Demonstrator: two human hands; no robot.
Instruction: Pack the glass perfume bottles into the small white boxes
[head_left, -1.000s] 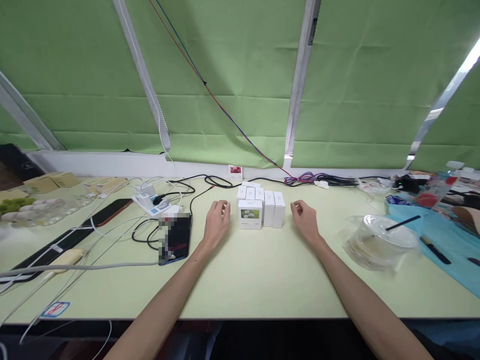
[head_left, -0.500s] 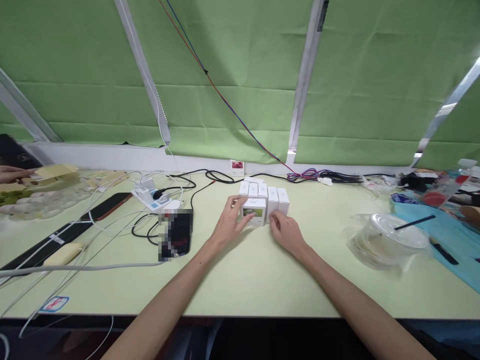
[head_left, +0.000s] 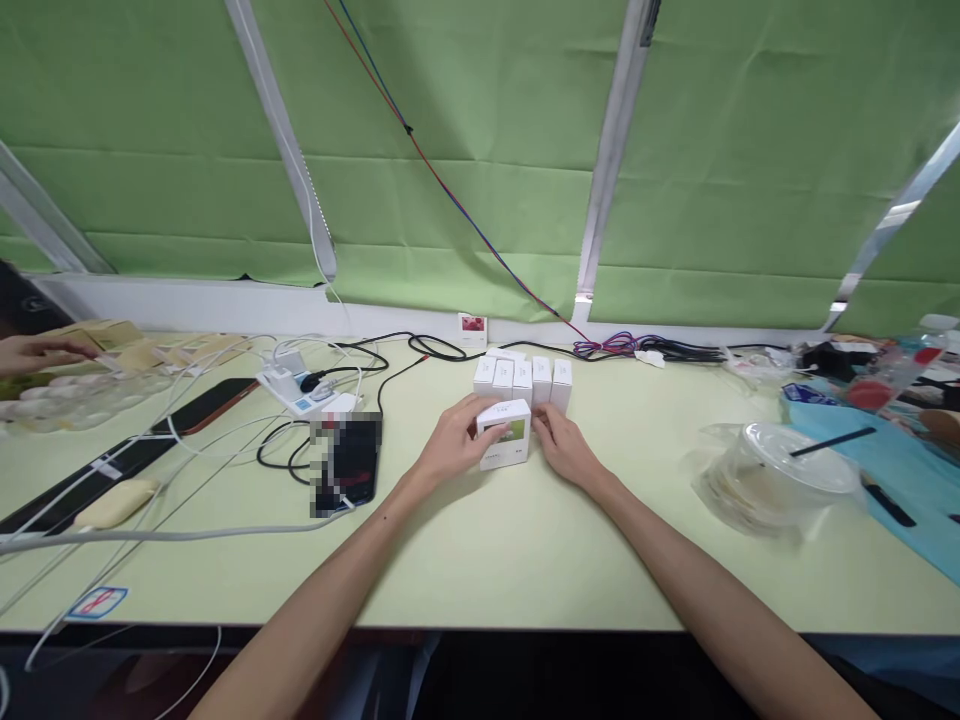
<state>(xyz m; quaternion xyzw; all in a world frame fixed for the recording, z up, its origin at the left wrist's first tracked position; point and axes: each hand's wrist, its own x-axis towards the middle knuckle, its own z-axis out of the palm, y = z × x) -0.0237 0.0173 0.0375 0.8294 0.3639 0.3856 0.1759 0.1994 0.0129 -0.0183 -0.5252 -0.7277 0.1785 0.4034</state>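
Clamped on the white box (head_left: pixel 508 450), that's the left hand (head_left: pixel 450 440), thumb laid across the front face and fingers wrapped round the left side, their tips out of sight behind. Over on the other flank, the right hand (head_left: pixel 564 443) is tucked in close with curled fingers at the box's right edge; whether it presses on the cardboard or merely sits beside it, I cannot tell. Here's the spot: front and centre on the table (head_left: pixel 525 560), nearer the person than the row of similar boxes (head_left: pixel 523 375). As I read it, the step in hand is handling this one box apart from the others, and any next move calls for a steady left pinch and right fingers that clear the row just behind. Now the pose! It's upright, broad face with its printed picture (head_left: pixel 517 430) towards the person, turned a touch off square, the lower edge climbing slightly to the right. Thin side runs front to back. Long axis? A close call: the face looks nearly square, perhaps a shade taller than wide, so I'd lean towards vertical. Base touching the tabletop or just off it? Too fine to say.
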